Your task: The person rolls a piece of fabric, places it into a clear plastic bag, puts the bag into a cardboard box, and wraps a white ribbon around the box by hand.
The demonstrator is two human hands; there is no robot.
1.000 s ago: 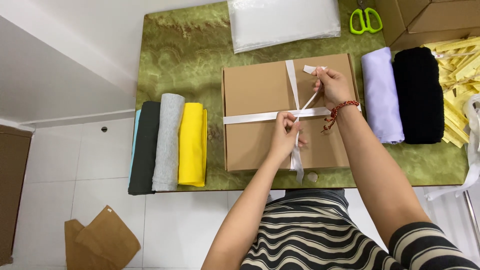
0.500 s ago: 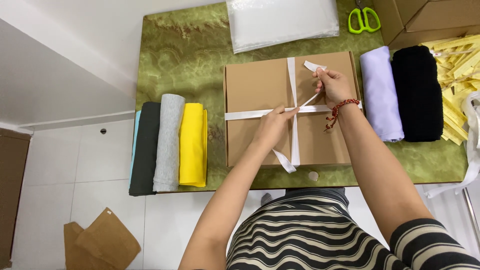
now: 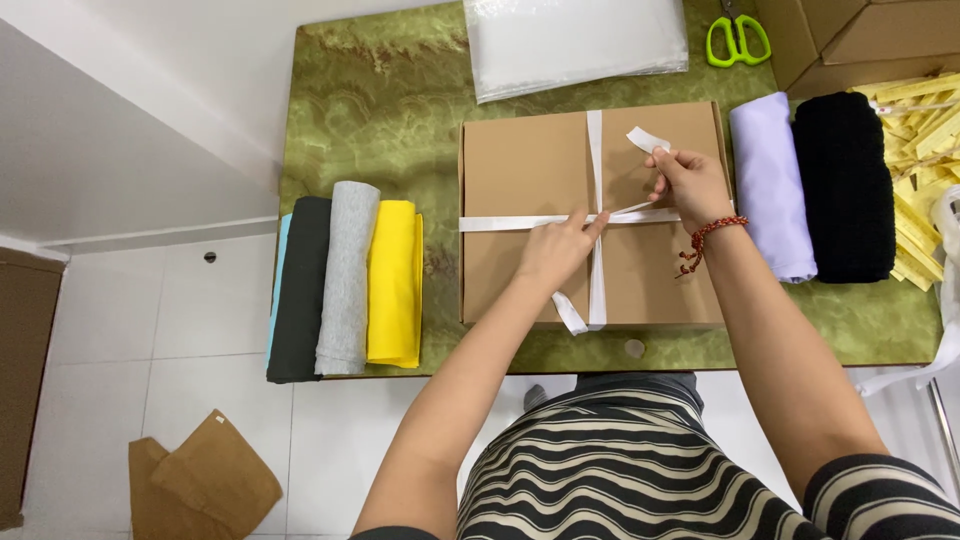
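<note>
Your left hand [image 3: 556,250] presses its fingers [image 3: 590,222] flat, unclenched, on the white ribbon [image 3: 596,160] where the strands cross at the centre of the brown box [image 3: 520,180], which lies mid-table; keep that pressure firm so the crossing cannot slip; at two o'clock your right hand [image 3: 690,185] pinches the ribbon's free end; draw it taut and level, not upward; the green scissors [image 3: 738,40] lie at one o'clock on the table [image 3: 380,110].
</note>
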